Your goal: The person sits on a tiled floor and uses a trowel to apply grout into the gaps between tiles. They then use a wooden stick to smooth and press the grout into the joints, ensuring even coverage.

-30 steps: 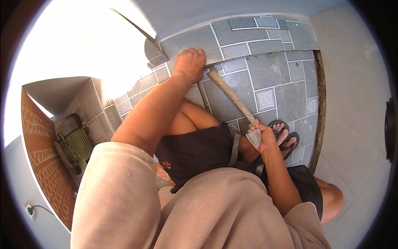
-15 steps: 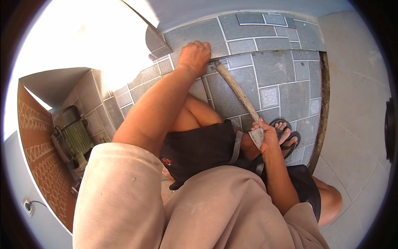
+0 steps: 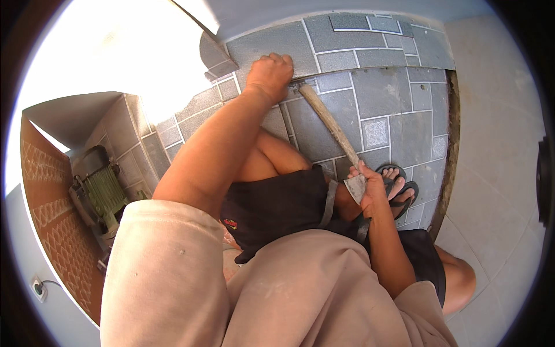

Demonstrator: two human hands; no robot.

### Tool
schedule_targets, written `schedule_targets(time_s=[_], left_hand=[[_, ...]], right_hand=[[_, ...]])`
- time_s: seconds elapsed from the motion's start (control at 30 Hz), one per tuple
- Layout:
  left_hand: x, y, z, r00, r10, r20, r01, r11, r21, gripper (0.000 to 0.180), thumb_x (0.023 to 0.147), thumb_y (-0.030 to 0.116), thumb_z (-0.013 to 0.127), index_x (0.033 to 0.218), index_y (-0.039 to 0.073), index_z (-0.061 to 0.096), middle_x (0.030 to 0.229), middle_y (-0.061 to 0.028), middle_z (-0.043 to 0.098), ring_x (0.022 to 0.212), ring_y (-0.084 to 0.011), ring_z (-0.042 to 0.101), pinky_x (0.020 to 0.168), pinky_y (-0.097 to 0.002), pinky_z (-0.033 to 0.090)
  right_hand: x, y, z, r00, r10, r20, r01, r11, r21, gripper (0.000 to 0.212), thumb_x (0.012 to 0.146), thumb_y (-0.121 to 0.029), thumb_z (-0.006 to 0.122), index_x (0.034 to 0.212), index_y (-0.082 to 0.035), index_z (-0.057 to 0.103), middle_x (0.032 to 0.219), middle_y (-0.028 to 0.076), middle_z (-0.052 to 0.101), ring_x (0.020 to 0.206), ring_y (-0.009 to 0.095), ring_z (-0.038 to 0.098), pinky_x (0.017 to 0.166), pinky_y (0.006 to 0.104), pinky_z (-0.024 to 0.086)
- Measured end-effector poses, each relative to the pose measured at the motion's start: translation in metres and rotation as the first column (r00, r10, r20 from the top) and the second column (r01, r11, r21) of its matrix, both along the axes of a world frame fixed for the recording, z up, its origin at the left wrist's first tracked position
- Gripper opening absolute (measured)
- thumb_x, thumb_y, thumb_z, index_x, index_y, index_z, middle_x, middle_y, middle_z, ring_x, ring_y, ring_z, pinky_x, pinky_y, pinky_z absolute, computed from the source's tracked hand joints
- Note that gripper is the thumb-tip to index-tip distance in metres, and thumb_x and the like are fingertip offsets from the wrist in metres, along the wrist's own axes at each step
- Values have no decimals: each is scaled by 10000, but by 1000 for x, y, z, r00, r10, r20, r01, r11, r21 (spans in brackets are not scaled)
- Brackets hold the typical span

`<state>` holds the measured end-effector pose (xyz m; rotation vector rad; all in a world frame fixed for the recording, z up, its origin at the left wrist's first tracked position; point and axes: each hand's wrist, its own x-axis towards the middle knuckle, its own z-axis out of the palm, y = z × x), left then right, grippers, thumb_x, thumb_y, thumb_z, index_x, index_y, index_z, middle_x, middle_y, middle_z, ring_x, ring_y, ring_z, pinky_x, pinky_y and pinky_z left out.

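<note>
My left hand (image 3: 270,75) is closed, knuckles up, at the edge of a large grey tile (image 3: 263,49) near the wall. Whatever its fingers may hold is hidden beneath them. Wrapped in my right hand (image 3: 373,186) is a hatchet-like tool (image 3: 330,124), gripped close to its flat grey metal head (image 3: 355,188). Its long wooden handle slants away to the far left. The handle's far end meets the tiles by a dark seam (image 3: 298,85), just right of my left hand.
Grey patterned tiles (image 3: 381,87) with white joint lines cover the floor. My sandalled foot (image 3: 404,196) rests on them at the right. A dark gap (image 3: 448,173) borders pale tiles (image 3: 491,156). On the left stand a green motor (image 3: 107,188) and a brown patterned panel (image 3: 52,202).
The whole view has shifted very slightly. Both hands keep their places, and the tool's handle end stays by the dark seam.
</note>
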<state>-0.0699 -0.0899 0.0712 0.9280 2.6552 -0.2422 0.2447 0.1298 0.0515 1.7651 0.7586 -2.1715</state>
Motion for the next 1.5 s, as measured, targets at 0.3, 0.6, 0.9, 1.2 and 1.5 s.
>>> schedule_targets(time_s=[0.3, 0.6, 0.9, 1.2, 1.5], left_hand=[[-1, 2, 0, 999, 18, 44, -19, 1000, 23, 332, 804, 103, 724, 1094, -9, 611, 1068, -224, 698, 990, -362, 738, 831, -415, 631], [1, 3, 2, 1000, 4, 14, -4, 999, -32, 297, 838, 139, 762, 1078, 13, 641, 1040, -184, 715, 985, -308, 747, 788, -369, 638], [-1, 0, 3, 1000, 9, 10, -9, 1000, -2, 296, 840, 127, 759, 1084, 11, 638, 1053, -179, 716, 993, -300, 744, 810, -364, 636], [-5, -4, 4, 997, 22, 70, -25, 999, 42, 316, 808, 91, 714, 1087, -13, 608, 1089, -237, 699, 1015, -373, 734, 855, -417, 626], [-12, -11, 5, 993, -8, 116, -1, 997, 76, 407, 802, 163, 760, 1138, -1, 598, 1115, -218, 711, 1036, -380, 730, 893, -452, 606]], right_hand=[[-8, -4, 8, 999, 42, 11, -42, 999, 3, 388, 934, -240, 789, 1220, -28, 635, 978, 99, 678, 819, 229, 666, 783, 381, 589], [-6, -5, 7, 999, 35, 7, -35, 999, -16, 371, 939, -236, 779, 1217, -30, 647, 998, 103, 684, 825, 235, 669, 780, 380, 590], [-7, -4, -3, 1000, -5, 7, 5, 1000, -16, 366, 931, -232, 789, 1196, -14, 660, 982, 105, 686, 807, 234, 670, 774, 373, 589], [-16, -6, 5, 999, 48, -5, -49, 998, -48, 345, 929, -242, 795, 1112, 19, 664, 854, 79, 679, 763, 208, 665, 755, 346, 576], [-2, -4, 12, 1000, 4, -15, -5, 999, -47, 342, 939, -252, 783, 1115, 16, 665, 846, 71, 679, 773, 210, 673, 722, 341, 580]])
